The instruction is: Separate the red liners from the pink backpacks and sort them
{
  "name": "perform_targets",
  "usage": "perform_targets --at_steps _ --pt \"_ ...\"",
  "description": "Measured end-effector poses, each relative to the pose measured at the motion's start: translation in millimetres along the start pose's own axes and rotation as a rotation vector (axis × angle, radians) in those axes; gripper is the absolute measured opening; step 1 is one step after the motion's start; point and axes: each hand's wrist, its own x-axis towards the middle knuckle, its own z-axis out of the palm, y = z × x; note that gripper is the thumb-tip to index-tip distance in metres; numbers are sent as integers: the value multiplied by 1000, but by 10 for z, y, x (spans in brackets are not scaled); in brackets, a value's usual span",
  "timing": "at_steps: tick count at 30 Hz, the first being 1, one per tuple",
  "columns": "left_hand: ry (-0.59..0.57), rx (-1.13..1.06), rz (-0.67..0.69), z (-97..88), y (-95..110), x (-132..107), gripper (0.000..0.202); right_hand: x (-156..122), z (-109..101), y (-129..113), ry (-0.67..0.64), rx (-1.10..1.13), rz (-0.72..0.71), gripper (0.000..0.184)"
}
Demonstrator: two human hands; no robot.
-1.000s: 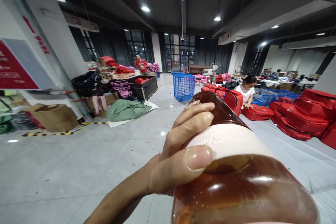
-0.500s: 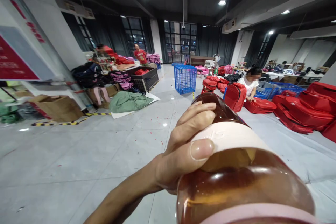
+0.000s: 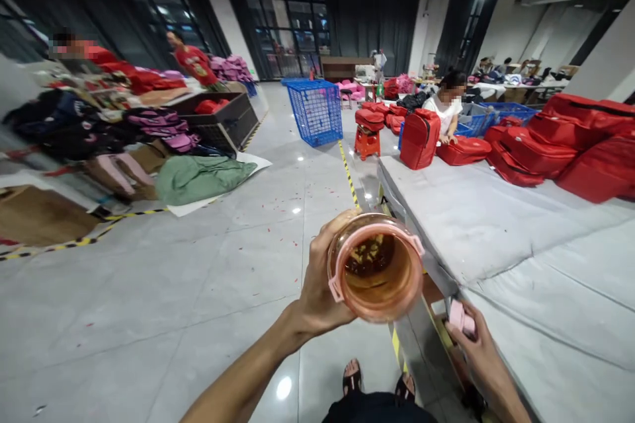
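Bottle point(image 3: 377, 271), amber, pink-rimmed: was uncapped and part full of tea, held near centre, just left of the grey padded table point(image 3: 496, 225). Left hand point(image 3: 317, 284): gripped the bottle's body. Right hand point(image 3: 476, 344): near right, was closed on the pink lid point(image 3: 461, 317), which was off and apart from the bottle.

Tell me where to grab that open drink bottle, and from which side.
Grip the bottle around its round wall, just below the pink rim, coming from the left side, where the left hand wraps it. The mouth is open and faces up, with amber liquid inside, so keep fingers off the rim and hold it upright. The right hand holds the pink cap.
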Motion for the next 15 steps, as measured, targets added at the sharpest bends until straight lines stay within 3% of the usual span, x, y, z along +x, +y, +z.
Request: perform_targets --at_steps 1,3,5,8,11,15 --pt "-28 -14 16 52 -54 -60 106 24 -44 -179 -40 37 21 83" --pt "-71 21 -21 174 -164 -221 101 38 -134 -645 -104 53 -68 86" --pt "-111 53 -136 316 -270 -435 99 26 -200 -1154 -134 9 -242 82" --pt "-179 9 -376 547 -401 -792 101 53 -203 -1733 -315 -60 -573 83" --pt "-269 -21 -603 763 -458 -1091 100 152 -145 -1947 -478 -134 -830 83" --pt "-350 22 -685 936 -454 -1365 102 252 -125 -1939 -673 -460 -910 59"
